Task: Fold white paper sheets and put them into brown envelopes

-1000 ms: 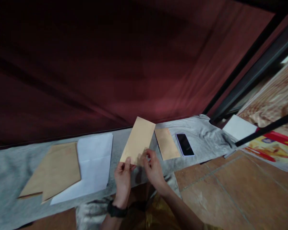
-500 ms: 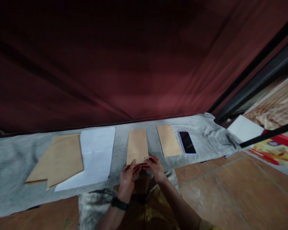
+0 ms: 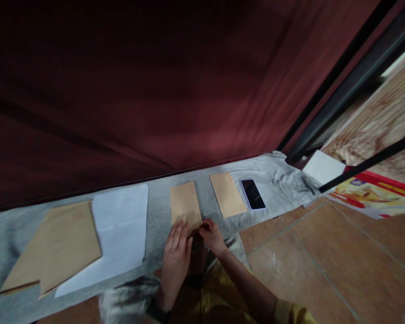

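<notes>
A brown paper envelope [image 3: 185,200] lies in front of me on a grey cloth [image 3: 158,211]. My left hand [image 3: 177,249] rests flat across its near end, fingers stretched out. At the near right corner, the fingers of my right hand [image 3: 211,235] are closed in a pinch on the envelope's edge; the fingertips are partly in shadow. To the right lies a second brown envelope [image 3: 227,194], apart from both hands. Farther left are white paper sheets [image 3: 124,225], partly covered by larger brown paper envelopes [image 3: 64,240].
A phone [image 3: 253,194] lies right of the second envelope. A dark red curtain [image 3: 189,112] hangs behind the cloth. At the right are black metal bars [image 3: 374,164], a white flat piece [image 3: 324,167] and a red-and-yellow printed box [image 3: 374,193] on the tiled floor [image 3: 310,252].
My left hand has gone from holding the envelope's near edge to lying flat on top of it. My right hand stays at the near right corner. The view has shifted right.
</notes>
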### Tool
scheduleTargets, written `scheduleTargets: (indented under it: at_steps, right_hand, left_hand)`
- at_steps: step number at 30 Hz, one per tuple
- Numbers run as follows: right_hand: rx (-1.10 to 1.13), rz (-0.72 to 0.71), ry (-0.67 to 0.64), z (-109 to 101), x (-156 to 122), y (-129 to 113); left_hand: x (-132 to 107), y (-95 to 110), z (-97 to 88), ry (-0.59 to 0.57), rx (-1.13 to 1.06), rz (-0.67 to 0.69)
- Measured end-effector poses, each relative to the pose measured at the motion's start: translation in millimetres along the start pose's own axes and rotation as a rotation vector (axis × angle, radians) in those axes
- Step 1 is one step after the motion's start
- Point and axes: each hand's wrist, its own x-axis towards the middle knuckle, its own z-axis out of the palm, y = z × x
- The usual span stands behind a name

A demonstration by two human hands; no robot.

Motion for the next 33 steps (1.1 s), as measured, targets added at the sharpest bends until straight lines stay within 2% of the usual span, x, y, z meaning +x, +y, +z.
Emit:
scheduleTargets:
  at_steps: [3, 5, 7, 9, 13, 15, 20, 26, 30, 33]
  right_hand:
    - [-0.14, 0.017, -0.042, -8, -7, -7]
    - [-0.389, -0.072, 0.005, -14, -14, -15]
    - [-0.665, -0.19, 0.081, -18, -20, -24]
    - [-0.848, -0.311, 0.09, -16, -24, -31]
    - [-0.928, -0.613, -0.048, -2, -26, -29]
    - [-0.959, -0.673, -0.077, 4, -27, -21]
    - [-0.991, -0.67, -0.029, 3, -30, -2]
    - [-1.048, -0.666, -0.009, 0, -30, 6]
    - [-1.042, -0.628, 0.008, 3, -31, 3]
    - [-1.007, -0.586, 0.007, 10, -26, -10]
  left_hand:
    - [-3, -7, 9.6, -0.078, 0.331, 0.177]
    - [-7, -13, 16.1, -0.111, 0.46, 0.221]
    - [-11, -18, 21.0, -0.125, 0.518, 0.231]
    - [-14, -21, 23.7, -0.131, 0.539, 0.231]
    - [-15, -24, 24.9, -0.147, 0.544, 0.26]
    - [-15, -24, 24.9, -0.147, 0.552, 0.279]
    - [-18, -25, 24.8, -0.108, 0.566, 0.288]
    - [-34, -31, 16.8, -0.086, 0.545, 0.233]
    - [-38, -31, 10.7, -0.112, 0.55, 0.243]
    - [-38, -31, 10.2, -0.14, 0.557, 0.23]
